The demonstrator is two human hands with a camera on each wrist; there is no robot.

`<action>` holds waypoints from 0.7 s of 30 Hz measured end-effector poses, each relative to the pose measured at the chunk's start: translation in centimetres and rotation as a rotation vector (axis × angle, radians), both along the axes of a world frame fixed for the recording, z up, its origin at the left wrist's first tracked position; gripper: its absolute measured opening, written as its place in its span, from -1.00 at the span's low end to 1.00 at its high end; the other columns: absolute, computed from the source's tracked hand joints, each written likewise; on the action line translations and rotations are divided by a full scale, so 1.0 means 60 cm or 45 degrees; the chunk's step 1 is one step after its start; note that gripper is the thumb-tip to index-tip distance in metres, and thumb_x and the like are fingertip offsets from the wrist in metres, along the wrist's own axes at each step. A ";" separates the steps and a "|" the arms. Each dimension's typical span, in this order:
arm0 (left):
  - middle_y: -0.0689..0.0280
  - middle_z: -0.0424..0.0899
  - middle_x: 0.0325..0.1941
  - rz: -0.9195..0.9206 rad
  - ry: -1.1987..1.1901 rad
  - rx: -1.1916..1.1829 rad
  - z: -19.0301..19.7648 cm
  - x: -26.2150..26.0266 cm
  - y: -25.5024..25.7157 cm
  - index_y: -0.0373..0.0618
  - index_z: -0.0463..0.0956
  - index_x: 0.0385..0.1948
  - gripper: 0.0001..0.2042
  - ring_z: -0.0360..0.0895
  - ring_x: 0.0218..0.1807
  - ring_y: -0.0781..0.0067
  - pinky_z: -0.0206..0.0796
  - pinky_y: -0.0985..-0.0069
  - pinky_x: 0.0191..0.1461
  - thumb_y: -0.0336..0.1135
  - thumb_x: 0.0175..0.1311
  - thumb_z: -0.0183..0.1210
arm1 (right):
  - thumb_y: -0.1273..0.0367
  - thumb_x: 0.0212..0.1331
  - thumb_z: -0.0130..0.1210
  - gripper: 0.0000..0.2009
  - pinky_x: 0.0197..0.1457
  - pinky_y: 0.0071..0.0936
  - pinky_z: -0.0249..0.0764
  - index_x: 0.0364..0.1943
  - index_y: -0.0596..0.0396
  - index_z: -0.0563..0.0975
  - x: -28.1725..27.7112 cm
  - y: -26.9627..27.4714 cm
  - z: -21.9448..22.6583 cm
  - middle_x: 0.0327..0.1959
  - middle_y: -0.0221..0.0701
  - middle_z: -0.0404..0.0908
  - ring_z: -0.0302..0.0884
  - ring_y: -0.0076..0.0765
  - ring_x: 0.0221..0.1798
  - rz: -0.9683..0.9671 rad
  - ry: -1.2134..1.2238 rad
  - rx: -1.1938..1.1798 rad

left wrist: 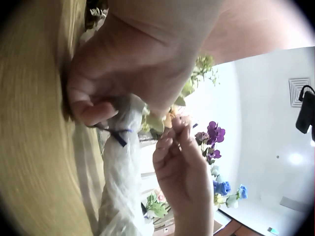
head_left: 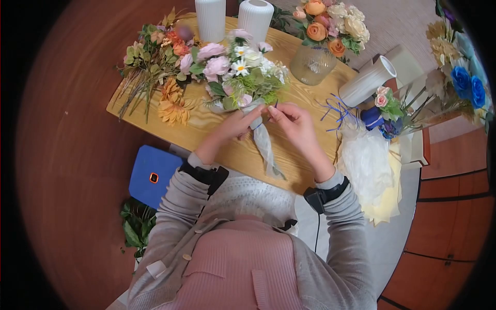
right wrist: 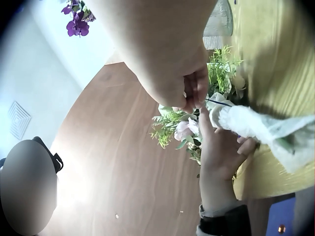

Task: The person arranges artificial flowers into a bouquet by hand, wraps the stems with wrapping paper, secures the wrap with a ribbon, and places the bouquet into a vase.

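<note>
A bouquet (head_left: 243,72) of lilac, white and green artificial flowers lies on the wooden table, its stems wrapped in white translucent paper (head_left: 263,144). My left hand (head_left: 232,126) grips the wrapped stems just below the flower heads, fingers curled round them in the left wrist view. A thin dark blue ribbon (left wrist: 118,136) circles the wrap at that spot. My right hand (head_left: 297,124) pinches one end of the ribbon (right wrist: 219,102) between thumb and fingers, and it runs taut to the wrap in the right wrist view. The twisted paper tail points toward the table's near edge.
Loose stems (head_left: 147,82) and an orange flower (head_left: 174,111) lie at left. White vases (head_left: 211,20) stand behind; a glass vase (head_left: 312,64) holds roses. At right are a tipped white vase (head_left: 368,80), blue ribbon strands (head_left: 341,112), a ribbon roll (head_left: 372,118) and crumpled white paper (head_left: 366,160).
</note>
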State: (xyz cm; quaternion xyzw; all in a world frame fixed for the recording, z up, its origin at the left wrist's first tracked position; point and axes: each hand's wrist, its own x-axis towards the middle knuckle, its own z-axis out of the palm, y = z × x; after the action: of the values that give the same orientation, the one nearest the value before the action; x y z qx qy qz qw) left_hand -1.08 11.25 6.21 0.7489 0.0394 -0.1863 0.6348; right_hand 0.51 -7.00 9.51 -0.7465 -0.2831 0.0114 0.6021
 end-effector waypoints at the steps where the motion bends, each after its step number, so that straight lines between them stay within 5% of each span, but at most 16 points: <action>1: 0.44 0.42 -0.55 -0.116 -0.129 -0.077 -0.002 -0.005 0.008 -0.16 0.50 -0.28 -0.60 0.31 -0.62 0.65 0.20 0.66 -0.57 0.06 0.26 -0.02 | 0.40 0.18 0.08 -0.83 -0.29 -0.64 0.37 -0.34 0.29 0.57 0.004 -0.003 -0.004 -0.47 -0.41 0.54 0.43 -0.58 -0.40 0.001 0.000 0.000; 5: 0.43 0.48 -0.42 -0.316 -0.374 -0.169 -0.043 -0.007 0.048 -0.18 0.50 -0.19 -0.68 0.42 -0.43 0.67 0.31 0.63 -0.42 -0.10 0.24 0.09 | 0.38 0.21 0.06 -0.82 -0.29 -0.67 0.37 -0.33 0.25 0.59 0.020 -0.012 -0.028 -0.44 -0.47 0.56 0.43 -0.63 -0.38 0.035 0.207 0.144; 9: 0.44 0.50 -0.43 -0.301 -0.262 -0.104 -0.052 0.002 0.060 -0.17 0.51 -0.22 -0.75 0.41 -0.42 0.69 0.28 0.65 -0.39 -0.21 0.18 0.18 | 0.36 0.23 0.04 -0.80 -0.30 -0.69 0.37 -0.30 0.24 0.60 0.022 -0.009 -0.034 -0.45 -0.50 0.56 0.40 -0.66 -0.40 0.053 0.258 0.176; 12: 0.46 0.52 -0.51 -0.297 -0.453 0.007 -0.040 -0.001 0.052 -0.19 0.54 -0.33 -0.78 0.39 -0.50 0.70 0.23 0.67 -0.46 -0.22 0.15 0.21 | 0.35 0.23 0.04 -0.79 -0.31 -0.70 0.37 -0.30 0.24 0.59 0.023 -0.003 -0.035 -0.46 -0.51 0.55 0.38 -0.67 -0.42 0.065 0.207 0.158; 17: 0.44 0.49 -0.68 -0.010 -0.576 0.402 -0.042 -0.019 0.049 -0.20 0.53 -0.47 -0.85 0.33 -0.63 0.71 0.15 0.69 -0.57 -0.35 0.02 0.29 | 0.33 0.24 0.03 -0.78 -0.34 -0.73 0.36 -0.30 0.22 0.60 0.032 -0.004 -0.046 -0.48 -0.52 0.54 0.38 -0.69 -0.44 0.069 0.227 0.180; 21: 0.40 0.52 -0.66 0.093 -0.524 0.360 -0.035 -0.046 0.055 -0.23 0.52 -0.50 -0.86 0.37 -0.63 0.69 0.18 0.67 -0.57 -0.44 -0.05 0.31 | 0.32 0.24 0.02 -0.78 -0.38 -0.74 0.39 -0.28 0.20 0.58 0.034 -0.009 -0.050 -0.46 -0.50 0.55 0.42 -0.69 -0.46 0.064 0.439 0.191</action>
State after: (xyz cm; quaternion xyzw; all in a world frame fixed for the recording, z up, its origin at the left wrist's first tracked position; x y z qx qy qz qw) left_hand -3.87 14.54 4.12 0.8504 -0.0378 0.0005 0.5247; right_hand 2.55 -7.53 6.50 -0.6791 -0.1945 0.1329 0.6952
